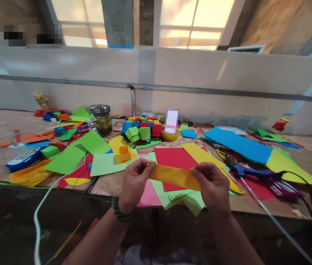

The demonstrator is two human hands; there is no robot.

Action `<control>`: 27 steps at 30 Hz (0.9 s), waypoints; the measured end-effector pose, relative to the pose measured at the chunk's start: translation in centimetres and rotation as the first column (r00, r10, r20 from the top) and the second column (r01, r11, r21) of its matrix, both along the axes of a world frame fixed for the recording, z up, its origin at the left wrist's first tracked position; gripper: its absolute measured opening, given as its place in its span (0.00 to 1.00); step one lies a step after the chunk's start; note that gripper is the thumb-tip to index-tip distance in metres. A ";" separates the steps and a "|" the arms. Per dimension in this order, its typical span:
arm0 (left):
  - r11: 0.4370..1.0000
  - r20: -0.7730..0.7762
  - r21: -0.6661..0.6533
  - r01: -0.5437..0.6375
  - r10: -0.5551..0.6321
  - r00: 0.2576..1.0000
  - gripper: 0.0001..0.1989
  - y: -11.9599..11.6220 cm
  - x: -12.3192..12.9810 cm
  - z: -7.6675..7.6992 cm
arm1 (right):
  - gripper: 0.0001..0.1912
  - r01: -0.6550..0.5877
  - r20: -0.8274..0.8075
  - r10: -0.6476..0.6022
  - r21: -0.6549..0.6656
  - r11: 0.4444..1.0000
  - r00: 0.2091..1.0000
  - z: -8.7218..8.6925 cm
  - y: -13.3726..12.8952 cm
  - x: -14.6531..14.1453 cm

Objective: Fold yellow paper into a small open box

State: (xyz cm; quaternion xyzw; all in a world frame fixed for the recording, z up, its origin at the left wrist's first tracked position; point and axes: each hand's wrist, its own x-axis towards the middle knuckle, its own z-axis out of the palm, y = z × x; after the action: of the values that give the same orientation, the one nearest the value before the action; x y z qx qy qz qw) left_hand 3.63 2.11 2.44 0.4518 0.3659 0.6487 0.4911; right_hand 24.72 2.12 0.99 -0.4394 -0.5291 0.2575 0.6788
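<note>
A yellow-orange paper strip (174, 176) is stretched between my two hands above the near edge of the table. My left hand (136, 182), with a dark green bead bracelet (124, 210) at the wrist, pinches its left end. At the other end, the thumb and fingers of my right hand (213, 184) are closed on the strip. Beneath it lie red paper (174, 158), pale green sheets (194, 201) and pink paper (149, 195). Just beyond my left hand sits a small folded orange paper piece (124, 154).
Several coloured paper cubes (144, 132) stand at the back, near a lidded glass jar (101, 119) and a phone (171, 120) in a yellow holder. A blue glue gun (244, 170) and its cables lie on the right. A blue-and-white device (25, 158) is on the left.
</note>
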 end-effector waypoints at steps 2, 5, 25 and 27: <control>0.995 -0.128 0.060 -0.074 0.081 0.989 0.09 0.3 -0.1 -0.2 | 0.09 -0.014 0.160 0.017 -0.018 1.000 0.987 0.5 0.2 0.2; 0.981 -0.236 0.140 -0.133 0.163 0.958 0.07 0.3 0.0 -0.2 | 0.09 -0.069 0.416 0.078 -0.036 0.997 0.906 1.5 0.4 0.7; 0.960 0.052 -0.022 0.279 -0.278 0.959 0.14 -1.6 1.6 1.6 | 0.08 -0.328 0.255 0.312 0.020 0.945 0.915 3.0 -0.5 -2.7; 0.967 0.049 -0.017 0.254 -0.253 0.966 0.14 -1.8 1.6 1.7 | 0.06 -0.306 0.229 0.284 0.067 0.950 0.931 2.5 -0.6 -2.7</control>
State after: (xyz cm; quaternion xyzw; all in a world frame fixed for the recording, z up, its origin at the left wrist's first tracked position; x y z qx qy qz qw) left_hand 5.26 0.36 4.11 0.4741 0.3010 0.5867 0.5835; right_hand 21.98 1.55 3.45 -0.3452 -0.6723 0.2801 0.5919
